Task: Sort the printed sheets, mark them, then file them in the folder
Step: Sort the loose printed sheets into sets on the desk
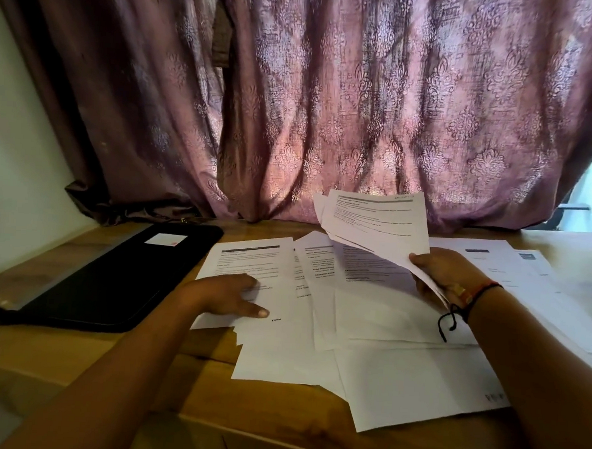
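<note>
Two hands: the left hand lies with fingers straight and flat on the leftmost sheet. The right hand pinches a few raised sheets by their lower corner, fingers curled round the edge.
Loose paper: the fanned sheets overlap on the bench between the hands. A further pile sits to the right, past the right wrist.
Sorting: judged under way; groups are forming, but their edges are ragged.
Marking: one small dark scribble near the left thumb may be a mark, though it is too small to read. No pen is in view.
Filing: the folder, black and closed, lies flat just left of the leftmost sheet. Nothing appears to be filed in it.
Left to do: probably finish sorting, mark the rest, square the piles, then open the folder and file.
</note>
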